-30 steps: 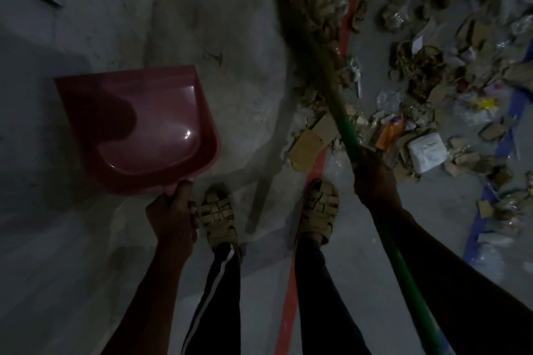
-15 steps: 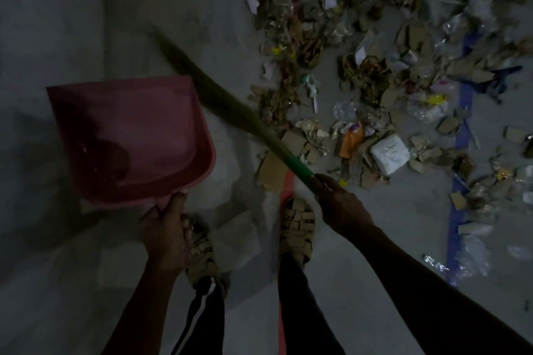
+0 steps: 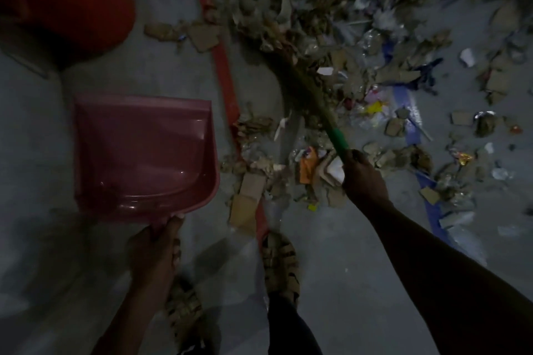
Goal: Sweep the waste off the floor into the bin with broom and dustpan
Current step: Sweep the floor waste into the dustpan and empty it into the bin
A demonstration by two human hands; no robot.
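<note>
My left hand (image 3: 154, 251) grips the handle of a red dustpan (image 3: 141, 153), which is empty and held above the grey floor at the left. My right hand (image 3: 363, 179) grips the green handle of a broom (image 3: 311, 95). The broom's bristles reach up and left into a wide spread of waste (image 3: 346, 52): torn cardboard, paper, plastic wrappers. A red bin (image 3: 66, 0) shows at the top left, cut off by the frame edge.
A red floor line (image 3: 222, 66) runs from the top down toward my feet, and a blue line (image 3: 409, 112) crosses the waste at the right. My two sandalled feet (image 3: 281, 265) stand at the bottom centre. The room is dim.
The view has swung so the red bin now shows at top left. The broom has swung right, from over the dustpan into the waste pile. Both hands keep their holds.
</note>
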